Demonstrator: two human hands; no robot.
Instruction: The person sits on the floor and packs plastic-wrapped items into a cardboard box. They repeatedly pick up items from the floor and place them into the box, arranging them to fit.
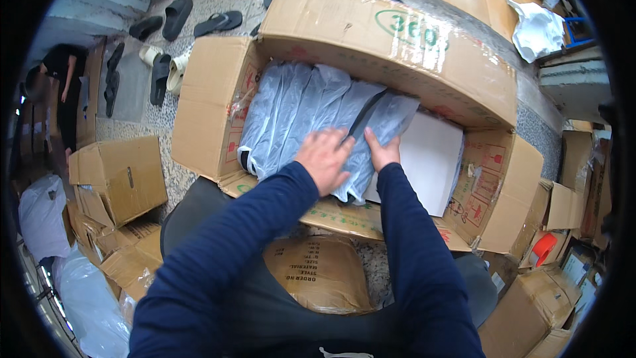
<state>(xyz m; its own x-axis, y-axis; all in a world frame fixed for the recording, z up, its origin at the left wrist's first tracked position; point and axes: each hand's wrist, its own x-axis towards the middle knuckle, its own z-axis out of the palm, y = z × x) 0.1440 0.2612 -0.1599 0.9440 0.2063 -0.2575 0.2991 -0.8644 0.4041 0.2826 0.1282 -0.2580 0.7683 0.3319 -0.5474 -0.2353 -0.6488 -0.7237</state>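
Note:
A large open cardboard carton (384, 36) lies in front of me with its flaps folded outward. Inside, several packages in cloudy plastic bags (291, 113) stand in a tight row, filling the left and middle. A dark strip (366, 115) shows between the two rightmost ones. My left hand (324, 161) lies over the row near that strip, fingers spread and holding nothing. At the right edge of the rightmost plastic-wrapped package (389, 116), my right hand (384, 152) grips it, thumb on top and fingers partly hidden along its side. Beside it lies a flat white box (424, 162).
Slippers (177, 18) and other footwear lie scattered on the speckled floor beyond the carton. A smaller cardboard box (122, 182) and plastic bags (43, 215) are at left. At right are more boxes and a red tape roll (544, 248). A person (63, 86) stands far left.

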